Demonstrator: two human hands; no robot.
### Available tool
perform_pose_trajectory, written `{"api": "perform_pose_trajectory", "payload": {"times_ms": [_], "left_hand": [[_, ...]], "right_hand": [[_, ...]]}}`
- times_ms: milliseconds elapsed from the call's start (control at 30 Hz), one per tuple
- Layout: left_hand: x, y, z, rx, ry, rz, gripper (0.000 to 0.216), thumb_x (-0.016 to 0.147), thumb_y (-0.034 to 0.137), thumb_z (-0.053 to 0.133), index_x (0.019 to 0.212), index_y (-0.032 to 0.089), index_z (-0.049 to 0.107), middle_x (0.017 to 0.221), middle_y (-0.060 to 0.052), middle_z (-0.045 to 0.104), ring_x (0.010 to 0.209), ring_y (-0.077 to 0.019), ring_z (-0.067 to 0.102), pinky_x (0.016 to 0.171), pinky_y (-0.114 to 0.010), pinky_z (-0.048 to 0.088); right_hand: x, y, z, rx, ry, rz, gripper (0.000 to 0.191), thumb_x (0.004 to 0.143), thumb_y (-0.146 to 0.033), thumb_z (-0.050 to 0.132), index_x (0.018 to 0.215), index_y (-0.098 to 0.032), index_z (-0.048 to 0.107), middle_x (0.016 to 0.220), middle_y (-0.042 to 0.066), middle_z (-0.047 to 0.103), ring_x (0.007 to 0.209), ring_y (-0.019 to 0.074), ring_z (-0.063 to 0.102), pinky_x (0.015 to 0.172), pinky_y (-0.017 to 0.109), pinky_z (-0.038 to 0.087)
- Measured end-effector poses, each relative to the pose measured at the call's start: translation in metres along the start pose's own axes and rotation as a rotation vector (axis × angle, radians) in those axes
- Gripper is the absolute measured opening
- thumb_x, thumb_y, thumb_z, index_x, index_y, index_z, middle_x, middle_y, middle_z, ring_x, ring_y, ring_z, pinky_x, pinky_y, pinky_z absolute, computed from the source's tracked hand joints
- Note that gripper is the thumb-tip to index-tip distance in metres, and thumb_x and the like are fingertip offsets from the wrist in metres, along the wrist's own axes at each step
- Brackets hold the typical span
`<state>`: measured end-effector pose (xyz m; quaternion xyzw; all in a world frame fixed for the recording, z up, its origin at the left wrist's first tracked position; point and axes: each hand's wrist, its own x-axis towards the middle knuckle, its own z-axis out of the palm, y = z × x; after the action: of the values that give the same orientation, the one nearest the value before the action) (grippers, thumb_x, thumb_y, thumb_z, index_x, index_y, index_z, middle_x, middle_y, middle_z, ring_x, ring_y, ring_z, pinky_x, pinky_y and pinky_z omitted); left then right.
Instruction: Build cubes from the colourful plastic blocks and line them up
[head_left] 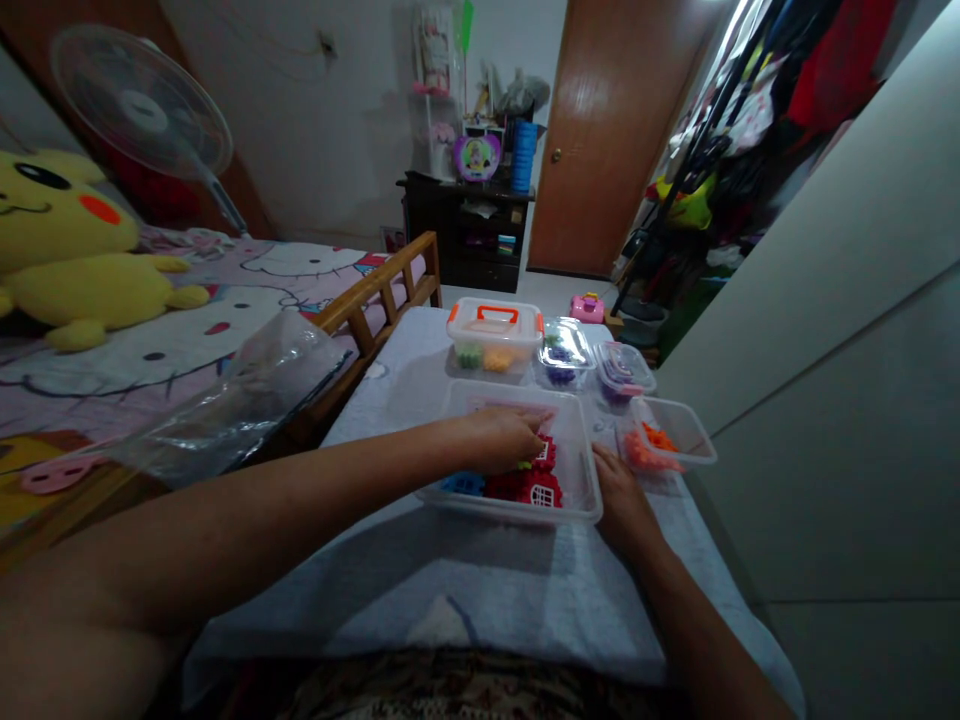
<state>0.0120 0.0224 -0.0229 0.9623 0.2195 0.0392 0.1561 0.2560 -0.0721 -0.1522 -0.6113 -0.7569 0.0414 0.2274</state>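
Left hand [501, 438] palm-down in shallow clear plastic tray [517, 516], red plastic window blocks [537, 487] under fingertips, grasp not discernible, right hand [619, 497] loosely spread, empty, touching tray's outer wall, clear tub of orange pieces [670, 441] just beyond.

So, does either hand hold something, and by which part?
Left hand rests on red plastic toy pieces inside the clear plastic tray; a grip cannot be told. Right hand touches the tray's right rim, gripping nothing visibly.
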Motion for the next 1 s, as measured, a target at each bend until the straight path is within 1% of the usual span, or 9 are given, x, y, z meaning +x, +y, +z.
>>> {"api": "perform_pose_trajectory", "payload": {"times_ms": [67, 133, 233, 400, 500, 667, 833, 933, 1000], "left_hand": [[-0.003, -0.003, -0.005, 0.017, -0.056, 0.036, 0.023, 0.075, 0.009, 0.063, 0.09, 0.022, 0.074, 0.14, -0.008, 0.059, 0.119, -0.0241, 0.059, 0.095, -0.033, 0.048], [-0.005, -0.006, -0.007, 0.02, -0.058, 0.037, 0.045, 0.071, 0.004, 0.061, 0.11, 0.024, 0.071, 0.146, -0.007, 0.053, 0.122, -0.0236, 0.058, 0.095, -0.031, 0.048], [-0.007, -0.012, -0.008, 0.003, -0.04, 0.004, 0.074, 0.068, 0.002, 0.059, 0.137, 0.028, 0.056, 0.151, -0.006, 0.047, 0.121, -0.0227, 0.059, 0.092, -0.028, 0.049], [-0.011, -0.015, -0.008, -0.003, -0.03, -0.021, 0.093, 0.062, 0.0, 0.063, 0.147, 0.033, 0.043, 0.151, -0.007, 0.046, 0.117, -0.0243, 0.062, 0.084, -0.028, 0.05], [-0.012, -0.015, -0.009, 0.028, -0.023, -0.012, 0.088, 0.065, -0.003, 0.06, 0.144, 0.034, 0.047, 0.15, -0.007, 0.047, 0.111, -0.0232, 0.065, 0.08, -0.027, 0.051], [-0.015, -0.016, -0.008, 0.113, -0.067, 0.003, 0.055, 0.073, 0.003, 0.057, 0.122, 0.028, 0.066, 0.149, -0.005, 0.05, 0.109, -0.0251, 0.065, 0.08, -0.028, 0.051], [-0.02, -0.013, -0.012, 0.138, -0.056, -0.005, 0.04, 0.074, 0.005, 0.057, 0.106, 0.025, 0.07, 0.142, -0.005, 0.057, 0.108, -0.0248, 0.064, 0.085, -0.03, 0.05], [-0.029, -0.008, -0.024, 0.128, -0.032, -0.044, 0.029, 0.078, 0.007, 0.057, 0.1, 0.021, 0.07, 0.124, -0.009, 0.067, 0.101, -0.023, 0.066, 0.085, -0.031, 0.05], [-0.041, -0.005, -0.034, 0.083, 0.068, -0.063, 0.024, 0.083, 0.009, 0.053, 0.099, 0.019, 0.069, 0.111, -0.01, 0.07, 0.098, -0.022, 0.066, 0.087, -0.033, 0.051]], "right_hand": [[0.0, 0.0, 0.0, 0.008, 0.004, -0.002, 0.049, 0.086, -0.015, 0.046, 0.134, -0.02, 0.056, 0.138, 0.012, 0.057, 0.13, 0.0242, 0.049, 0.112, 0.046, 0.038], [0.0, -0.001, -0.001, 0.01, 0.008, -0.006, 0.049, 0.086, -0.014, 0.045, 0.134, -0.02, 0.056, 0.138, 0.012, 0.057, 0.13, 0.0241, 0.048, 0.113, 0.046, 0.038], [0.0, -0.001, -0.001, 0.007, 0.006, -0.005, 0.049, 0.086, -0.014, 0.046, 0.133, -0.019, 0.057, 0.137, 0.012, 0.057, 0.13, 0.0241, 0.048, 0.113, 0.046, 0.038], [0.0, -0.002, -0.001, 0.0, 0.004, 0.011, 0.049, 0.085, -0.015, 0.046, 0.133, -0.019, 0.057, 0.138, 0.012, 0.057, 0.13, 0.0248, 0.048, 0.113, 0.046, 0.038], [0.0, -0.002, -0.001, 0.002, 0.004, 0.005, 0.048, 0.086, -0.015, 0.046, 0.133, -0.018, 0.057, 0.137, 0.013, 0.057, 0.13, 0.0253, 0.049, 0.112, 0.047, 0.038], [0.0, -0.001, -0.001, -0.003, 0.011, 0.0, 0.048, 0.086, -0.015, 0.045, 0.133, -0.019, 0.058, 0.136, 0.013, 0.058, 0.129, 0.0246, 0.05, 0.112, 0.046, 0.039], [0.0, 0.0, 0.0, -0.004, 0.025, -0.018, 0.049, 0.086, -0.014, 0.045, 0.133, -0.018, 0.058, 0.135, 0.013, 0.059, 0.129, 0.0252, 0.05, 0.112, 0.048, 0.04], [-0.001, 0.0, 0.001, -0.008, 0.034, -0.021, 0.049, 0.086, -0.014, 0.044, 0.133, -0.019, 0.059, 0.135, 0.013, 0.06, 0.129, 0.0258, 0.051, 0.111, 0.049, 0.04], [-0.001, 0.0, 0.001, -0.015, 0.039, -0.014, 0.048, 0.087, -0.015, 0.044, 0.132, -0.02, 0.059, 0.135, 0.012, 0.06, 0.128, 0.0262, 0.051, 0.111, 0.049, 0.041]]}}
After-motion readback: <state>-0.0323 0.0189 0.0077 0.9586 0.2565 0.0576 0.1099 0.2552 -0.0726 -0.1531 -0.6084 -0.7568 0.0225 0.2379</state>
